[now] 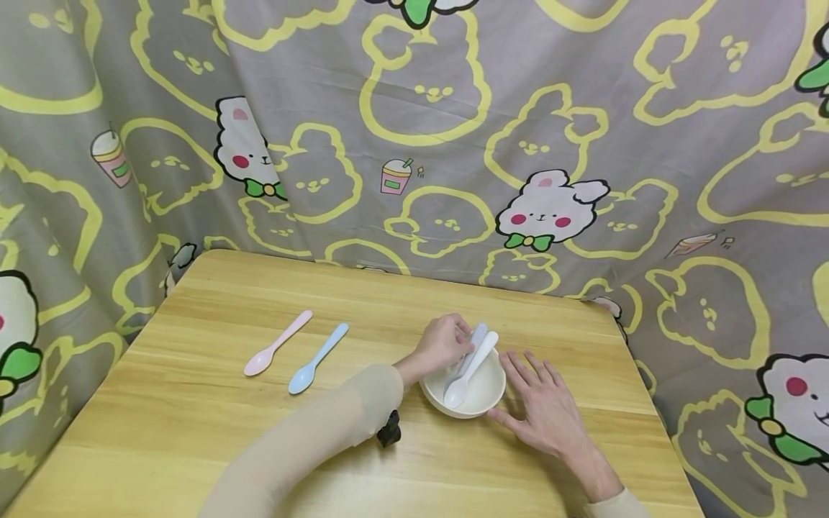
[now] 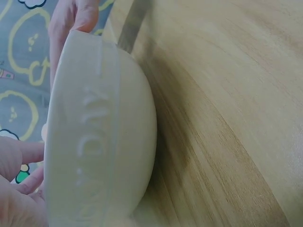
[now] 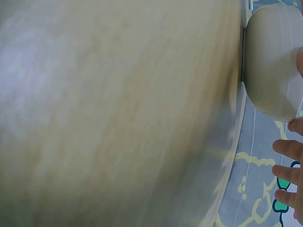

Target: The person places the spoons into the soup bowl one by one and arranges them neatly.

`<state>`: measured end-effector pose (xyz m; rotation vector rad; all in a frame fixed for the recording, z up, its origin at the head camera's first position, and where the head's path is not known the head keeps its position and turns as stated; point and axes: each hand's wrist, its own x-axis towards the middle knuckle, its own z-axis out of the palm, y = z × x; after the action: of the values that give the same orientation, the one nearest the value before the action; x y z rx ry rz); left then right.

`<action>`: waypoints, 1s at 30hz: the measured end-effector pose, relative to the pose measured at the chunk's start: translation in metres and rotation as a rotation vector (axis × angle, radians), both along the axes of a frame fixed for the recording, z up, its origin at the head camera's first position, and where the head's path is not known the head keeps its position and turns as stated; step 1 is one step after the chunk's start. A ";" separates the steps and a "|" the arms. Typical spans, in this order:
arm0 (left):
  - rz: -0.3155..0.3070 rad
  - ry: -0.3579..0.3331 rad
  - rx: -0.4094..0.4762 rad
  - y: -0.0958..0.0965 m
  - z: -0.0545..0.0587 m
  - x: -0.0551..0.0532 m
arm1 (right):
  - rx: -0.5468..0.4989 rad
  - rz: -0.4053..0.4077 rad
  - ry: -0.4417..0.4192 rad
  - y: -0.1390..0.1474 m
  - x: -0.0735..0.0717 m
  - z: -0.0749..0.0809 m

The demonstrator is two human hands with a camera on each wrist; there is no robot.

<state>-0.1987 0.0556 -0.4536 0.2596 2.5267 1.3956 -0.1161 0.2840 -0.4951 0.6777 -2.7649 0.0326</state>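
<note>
In the head view, a cream bowl (image 1: 487, 397) holds a white spoon (image 1: 478, 363) and a lavender spoon (image 1: 478, 334), both with handles leaning over the far rim. My left hand (image 1: 445, 341) reaches over the bowl's far left side, its curled fingers pinching the lavender spoon's handle. My right hand (image 1: 547, 410) lies along the bowl's right side, fingers spread and thumb at the near rim. Raised lettering shows on the bowl (image 2: 102, 127) in the left wrist view, with my left hand (image 2: 19, 184) partly behind its rim. Spread fingers of my right hand (image 3: 289, 163) appear in the right wrist view.
A pink spoon (image 1: 277, 344) and a light blue spoon (image 1: 319, 358) lie side by side on the wooden table (image 1: 162, 424), left of the bowl. A patterned grey curtain (image 1: 324, 144) hangs behind the table and along its sides.
</note>
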 end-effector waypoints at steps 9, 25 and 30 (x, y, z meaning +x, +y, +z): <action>0.009 -0.041 0.097 -0.008 0.006 0.001 | -0.005 -0.006 0.002 0.000 0.001 -0.001; 0.018 -0.051 0.159 -0.032 0.023 -0.003 | -0.013 -0.007 -0.019 0.000 -0.001 0.000; 0.001 -0.058 0.182 -0.041 0.026 -0.002 | -0.014 -0.009 -0.021 0.000 0.000 0.000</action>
<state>-0.2006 0.0144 -0.4271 0.2462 2.3563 1.6123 -0.1164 0.2843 -0.4956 0.6645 -2.7850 0.0571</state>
